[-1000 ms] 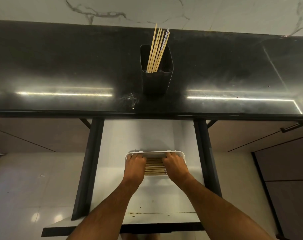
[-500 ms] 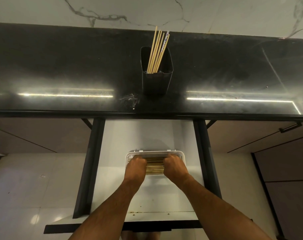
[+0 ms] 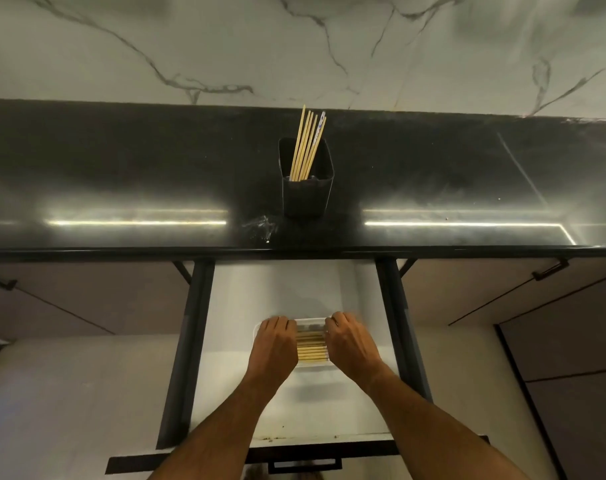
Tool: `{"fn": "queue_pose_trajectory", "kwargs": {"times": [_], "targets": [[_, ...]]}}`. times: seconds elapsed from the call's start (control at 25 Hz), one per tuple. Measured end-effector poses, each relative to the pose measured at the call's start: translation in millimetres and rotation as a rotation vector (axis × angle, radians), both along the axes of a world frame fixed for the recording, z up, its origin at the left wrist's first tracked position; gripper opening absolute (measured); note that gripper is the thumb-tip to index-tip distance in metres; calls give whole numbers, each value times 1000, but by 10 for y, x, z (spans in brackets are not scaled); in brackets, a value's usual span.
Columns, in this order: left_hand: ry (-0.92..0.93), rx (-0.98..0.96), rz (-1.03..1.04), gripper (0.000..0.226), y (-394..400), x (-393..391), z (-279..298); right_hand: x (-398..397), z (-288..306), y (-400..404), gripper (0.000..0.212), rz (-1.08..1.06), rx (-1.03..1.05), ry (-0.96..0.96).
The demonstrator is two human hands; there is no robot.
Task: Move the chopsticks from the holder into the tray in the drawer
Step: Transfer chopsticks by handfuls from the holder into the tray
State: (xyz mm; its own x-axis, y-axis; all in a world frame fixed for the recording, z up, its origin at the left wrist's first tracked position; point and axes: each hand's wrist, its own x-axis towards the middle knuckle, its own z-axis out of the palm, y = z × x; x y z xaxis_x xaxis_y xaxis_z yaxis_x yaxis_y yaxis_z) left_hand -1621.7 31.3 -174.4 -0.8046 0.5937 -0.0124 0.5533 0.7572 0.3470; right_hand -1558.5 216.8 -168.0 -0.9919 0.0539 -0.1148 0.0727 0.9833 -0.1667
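A black holder [image 3: 306, 199] stands on the dark countertop [image 3: 121, 168] with several wooden chopsticks [image 3: 306, 147] leaning upright in it. Below, the drawer [image 3: 294, 292] is pulled out and a white tray [image 3: 311, 365] lies in it. Several chopsticks [image 3: 311, 348] lie side by side across the tray. My left hand [image 3: 273, 344] rests palm down over their left ends, and my right hand [image 3: 350, 344] covers their right ends. The fingers of both hands reach to the tray's far rim. The tray's two ends are hidden under my hands.
Black drawer rails [image 3: 187, 341] run along both sides of the drawer. Its front panel with a handle [image 3: 305, 464] is nearest me. Closed cabinet fronts [image 3: 502, 292] flank the drawer, and a marble wall [image 3: 294, 46] rises behind the countertop.
Both hands have slid from the tray's middle toward its far rim and lie flatter. More of the near chopsticks shows between them. The holder has not moved.
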Motion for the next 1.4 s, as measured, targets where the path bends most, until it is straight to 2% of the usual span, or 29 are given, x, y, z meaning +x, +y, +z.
{"fn": "queue_pose_trajectory", "kwargs": {"times": [0.12, 0.28, 0.76, 0.96, 1.16, 1.4], "targets": [[204, 48, -38, 34, 43, -138, 294, -88, 324, 19, 44, -16, 61, 126], [409, 72, 8, 52, 109, -447, 815, -292, 841, 96, 62, -59, 150, 236], [561, 155, 20, 56, 427, -1327, 2344, -1037, 2337, 280, 63, -126, 263, 471], [576, 172, 18, 51, 645, -1685, 2432, -1476, 2504, 377, 59, -107, 232, 529], [502, 117, 58, 49, 931, -2191, 2327, -2088, 2480, 580, 52, -66, 161, 564], [455, 155, 52, 28, 1299, -2815, 2121, -2856, 2307, 942, 41, -105, -26, 496]]}}
